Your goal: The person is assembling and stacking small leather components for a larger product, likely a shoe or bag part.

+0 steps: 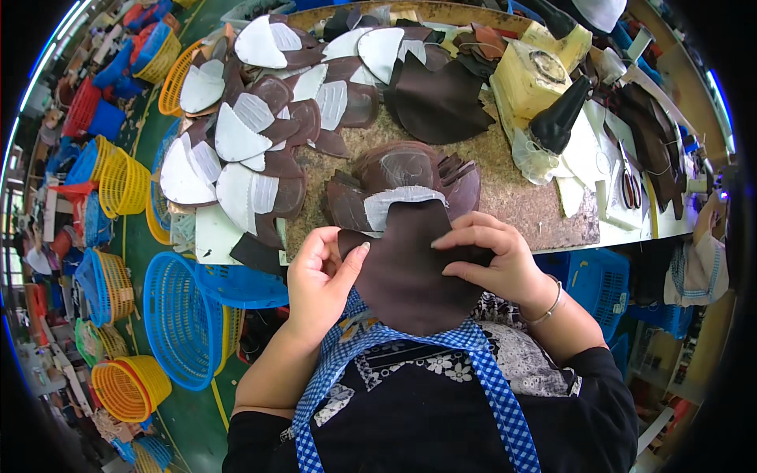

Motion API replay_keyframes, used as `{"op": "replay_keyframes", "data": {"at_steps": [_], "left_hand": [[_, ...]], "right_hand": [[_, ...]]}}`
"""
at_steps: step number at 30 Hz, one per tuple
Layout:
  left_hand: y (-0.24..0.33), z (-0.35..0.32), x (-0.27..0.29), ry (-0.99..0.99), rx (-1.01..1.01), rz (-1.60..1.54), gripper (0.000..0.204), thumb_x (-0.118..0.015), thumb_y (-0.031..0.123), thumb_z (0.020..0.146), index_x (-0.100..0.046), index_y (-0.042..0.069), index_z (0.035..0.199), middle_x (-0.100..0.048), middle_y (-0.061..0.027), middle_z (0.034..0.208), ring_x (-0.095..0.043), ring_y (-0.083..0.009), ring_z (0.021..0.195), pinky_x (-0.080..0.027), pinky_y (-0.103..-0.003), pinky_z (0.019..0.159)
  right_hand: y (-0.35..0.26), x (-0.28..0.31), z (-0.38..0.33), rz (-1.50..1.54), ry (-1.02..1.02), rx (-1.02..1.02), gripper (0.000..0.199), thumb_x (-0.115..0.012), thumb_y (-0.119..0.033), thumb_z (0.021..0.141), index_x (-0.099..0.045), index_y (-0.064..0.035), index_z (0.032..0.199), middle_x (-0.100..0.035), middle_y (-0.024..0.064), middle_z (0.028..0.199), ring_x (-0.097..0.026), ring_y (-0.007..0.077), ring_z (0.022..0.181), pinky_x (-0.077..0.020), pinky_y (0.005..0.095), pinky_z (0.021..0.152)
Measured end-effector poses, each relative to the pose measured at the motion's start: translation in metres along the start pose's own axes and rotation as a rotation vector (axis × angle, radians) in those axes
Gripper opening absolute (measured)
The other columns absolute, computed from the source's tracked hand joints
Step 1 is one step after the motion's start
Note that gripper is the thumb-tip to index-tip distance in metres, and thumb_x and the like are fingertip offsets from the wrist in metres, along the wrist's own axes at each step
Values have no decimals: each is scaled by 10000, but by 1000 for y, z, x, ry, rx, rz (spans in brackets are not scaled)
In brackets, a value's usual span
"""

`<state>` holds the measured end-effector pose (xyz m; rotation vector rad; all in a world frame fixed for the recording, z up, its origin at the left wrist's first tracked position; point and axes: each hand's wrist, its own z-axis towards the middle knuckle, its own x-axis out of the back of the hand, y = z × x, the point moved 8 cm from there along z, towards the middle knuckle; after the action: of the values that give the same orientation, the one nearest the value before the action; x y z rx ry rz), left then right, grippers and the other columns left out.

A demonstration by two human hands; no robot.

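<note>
Now both hands pinch one dark leather piece.
Left hand grips its nine-o'clock edge, right hand its three-o'clock edge, seemingly holding it flat above the apron, just below the workbench stack.

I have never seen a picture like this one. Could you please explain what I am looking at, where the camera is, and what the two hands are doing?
There is no machine here. A person wears a camera on the head, and it looks down at their own two hands. The wide lens bends straight edges near the rim, so the workbench looks curved.

The left hand and the right hand together hold one dark brown leather piece at the near edge of the bench, each pinching one side of it. The right wrist has a thin bracelet.

On the bench lie many similar brown pieces with white linings, spread like fans, plus a black cone-shaped nozzle on a yellowish container. On the floor at the left stand blue baskets and yellow baskets. The person wears a blue checked apron.
</note>
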<state>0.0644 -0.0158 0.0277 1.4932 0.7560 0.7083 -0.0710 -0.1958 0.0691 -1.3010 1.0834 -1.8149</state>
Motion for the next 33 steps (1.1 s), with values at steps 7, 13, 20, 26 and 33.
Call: {"op": "replay_keyframes", "data": {"at_steps": [7, 13, 20, 26, 33], "left_hand": [[13, 24, 11, 74, -153, 268, 287, -714, 29, 847, -531, 26, 1068, -392, 73, 599, -329, 9, 536, -241, -164, 497], [-2, 35, 13, 75, -175, 300, 301, -720, 43, 847, -519, 23, 1070, -394, 65, 597, -332, 3, 526, -259, -168, 489], [-6, 39, 12, 120, -257, 448, 352, -744, 51, 823, -504, 13, 1078, -423, 31, 632, -364, -48, 545, -300, -204, 484], [46, 0, -40, -70, -908, 780, 593, -776, 216, 771, -477, 2, 1237, -540, -153, 1101, -542, -319, 959, -444, -420, 806], [22, -6, -73, -591, -682, 1054, 1029, -704, 587, 733, -283, 5, 1469, -246, -235, 1521, -257, -401, 1408, -224, -540, 1119]], "right_hand": [[-6, 2, 28, -233, 15, 93, 410, -796, -87, 706, -684, -54, 1099, -607, 127, 1076, -622, 277, 944, -501, 340, 822], [0, -4, 34, -302, 15, 94, 401, -769, -102, 740, -665, -61, 1125, -603, 135, 1094, -632, 311, 932, -524, 369, 806], [1, -8, 37, -323, -3, 62, 402, -761, -85, 730, -652, -54, 1116, -584, 137, 1092, -621, 331, 949, -524, 379, 799], [1, -8, 37, -365, 46, 70, 620, -798, -104, 697, -549, -68, 1264, -555, 138, 1135, -594, 287, 912, -509, 356, 797], [46, 74, 30, -728, 368, -286, 707, -844, -191, 654, -511, -44, 1260, -540, 157, 1179, -623, 311, 947, -525, 405, 788]]}}
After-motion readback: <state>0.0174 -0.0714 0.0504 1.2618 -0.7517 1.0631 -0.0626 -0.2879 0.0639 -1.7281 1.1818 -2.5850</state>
